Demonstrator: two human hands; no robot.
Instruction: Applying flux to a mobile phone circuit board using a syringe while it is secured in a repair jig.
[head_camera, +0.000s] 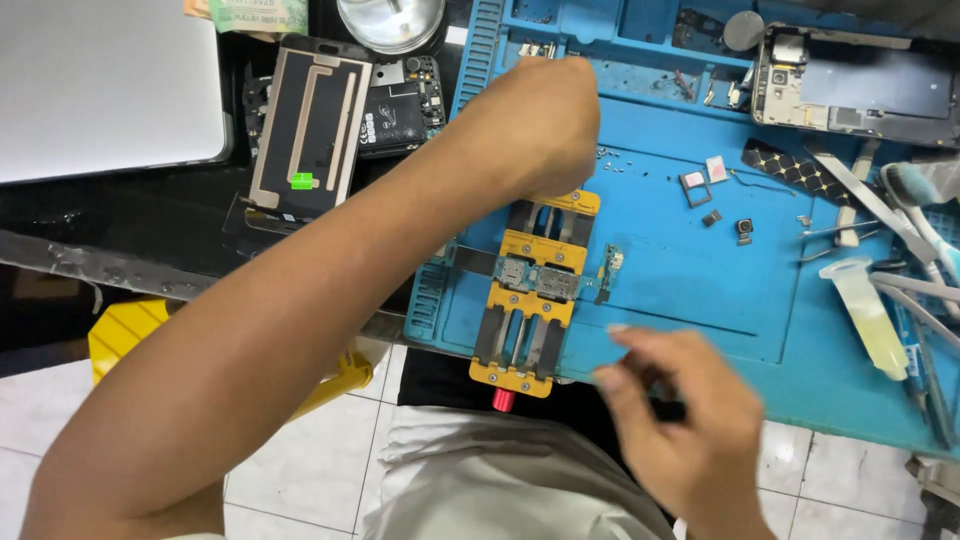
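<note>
**Hands at the yellow board clamp on the blue mat**

Head view: yellow clamp fixture (530, 290) at centre frame, lying on a blue work mat (700, 300), with a small circuit board (540, 280) pinned across its middle. Left hand (545, 125) above centre, curled into a fist right over the fixture's top edge; whether anything sits inside the fist cannot be told. Right hand (680, 420) at lower right, blurred, fingers pinched near a small dark item, grip unclear, just right of the fixture's lower end. Syringe (870, 310) and tweezers (860, 190) at far right.
</note>
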